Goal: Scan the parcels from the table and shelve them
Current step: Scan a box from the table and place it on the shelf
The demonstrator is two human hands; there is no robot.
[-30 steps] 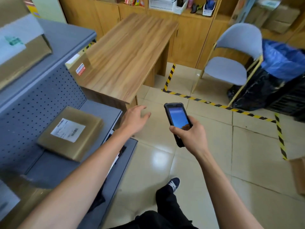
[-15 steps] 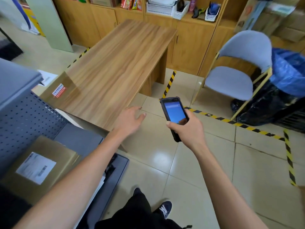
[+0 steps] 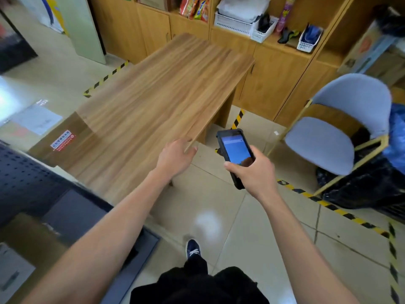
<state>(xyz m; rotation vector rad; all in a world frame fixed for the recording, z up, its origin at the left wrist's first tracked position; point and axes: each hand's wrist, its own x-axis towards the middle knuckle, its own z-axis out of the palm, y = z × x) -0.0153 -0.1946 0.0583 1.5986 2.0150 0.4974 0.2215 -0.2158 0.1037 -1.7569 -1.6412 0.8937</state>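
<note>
My right hand [image 3: 252,172] grips a black handheld scanner [image 3: 235,154] with a lit blue screen, held over the floor just right of the wooden table [image 3: 157,95]. My left hand [image 3: 175,157] is empty, fingers spread, at the table's near right corner. A brown parcel [image 3: 63,139] with a red-and-white label stands against the table's left end. The grey shelf unit [image 3: 32,183] with a pegboard back is at the lower left, and a blurred brown parcel [image 3: 24,244] lies on it.
A blue-grey chair [image 3: 333,130] stands to the right, with black and blue bags [image 3: 372,185] behind it. Wooden cabinets [image 3: 274,73] with white baskets line the back wall. Yellow-black tape [image 3: 341,212] marks the tiled floor. My shoe [image 3: 192,249] is below.
The view has swung from the shelf toward the table. Both hands have moved forward; the left hand now reaches the table's corner. The scanner stays in the right hand.
</note>
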